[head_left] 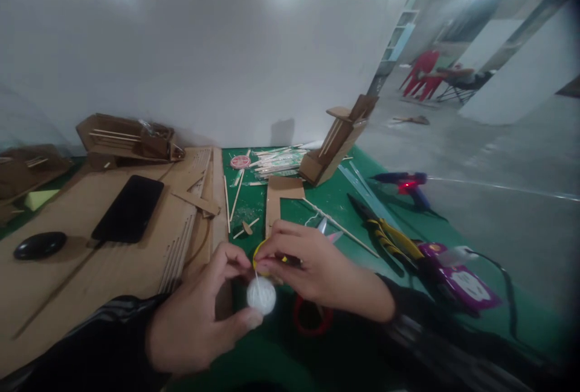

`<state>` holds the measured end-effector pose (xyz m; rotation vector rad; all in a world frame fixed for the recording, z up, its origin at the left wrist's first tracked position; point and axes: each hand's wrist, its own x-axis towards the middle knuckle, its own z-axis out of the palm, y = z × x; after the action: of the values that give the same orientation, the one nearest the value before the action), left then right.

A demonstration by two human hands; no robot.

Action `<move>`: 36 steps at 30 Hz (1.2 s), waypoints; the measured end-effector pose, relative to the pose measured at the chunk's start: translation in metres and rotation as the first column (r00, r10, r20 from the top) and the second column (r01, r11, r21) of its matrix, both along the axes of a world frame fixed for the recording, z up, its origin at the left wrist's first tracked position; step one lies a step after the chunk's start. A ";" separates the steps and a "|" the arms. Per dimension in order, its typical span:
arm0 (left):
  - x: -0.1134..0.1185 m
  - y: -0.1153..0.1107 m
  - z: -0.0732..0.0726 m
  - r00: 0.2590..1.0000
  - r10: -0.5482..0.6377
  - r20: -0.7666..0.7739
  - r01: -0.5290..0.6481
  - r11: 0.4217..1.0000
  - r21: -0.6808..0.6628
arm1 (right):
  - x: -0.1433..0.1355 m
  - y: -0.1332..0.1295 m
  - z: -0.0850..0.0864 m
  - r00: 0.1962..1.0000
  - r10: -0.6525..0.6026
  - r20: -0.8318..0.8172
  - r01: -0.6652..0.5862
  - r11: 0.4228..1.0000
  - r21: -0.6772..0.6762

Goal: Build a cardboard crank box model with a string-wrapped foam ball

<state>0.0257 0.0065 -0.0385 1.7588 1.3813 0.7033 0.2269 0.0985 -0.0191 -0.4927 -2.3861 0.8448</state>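
The left hand (pixel 203 313) is half curled, thumb tip against the lower side of a white ball (pixel 261 296) of thread, fingers arched above; whether those fingers grip anything I cannot tell. The right hand (pixel 312 259) is nearly closed, thumb and fingertips pinching the thread just above the ball, which is over the near edge of the green desk (pixel 335 199). A yellow piece (pixel 257 252) shows beside the right fingers, mostly hidden, and a red ring (pixel 312 314) shows below that hand.

Toward the far left corner, an open cardboard box (pixel 131 138) holds thin sticks and some clear plastic; another box (pixel 27 165), also with sticks, is at the left edge. At the far edge a cardboard tower (pixel 338 138) leans right with sticks inside it, and beside it a clear packet with more sticks (pixel 281 161) lies flat. Near the right edge are a glue gun (pixel 411 185) with a red light, pliers (pixel 394 236) and a purple pack (pixel 469 286); what the pack contains I cannot tell. A phone (pixel 129 208) and a mouse (pixel 40 246) sit toward the left edge
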 end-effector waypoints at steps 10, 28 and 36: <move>-0.005 0.008 0.002 0.987 -0.040 -0.158 0.073 0.974 0.212 | -0.003 0.001 -0.035 1.000 0.002 0.029 0.005 0.969 -0.247; 0.004 0.009 0.004 0.974 -0.137 -0.180 0.164 0.975 0.147 | 0.014 -0.021 0.023 0.945 0.118 0.304 -0.146 0.987 0.071; -0.006 -0.007 -0.026 0.984 0.122 -0.129 -0.088 0.966 0.242 | -0.006 0.002 0.006 0.994 0.086 0.063 -0.079 0.992 -0.098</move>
<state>0.0198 -0.0009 -0.0647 1.9639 1.5496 0.8411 0.2207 0.1002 -0.0134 -0.4691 -2.4508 0.9972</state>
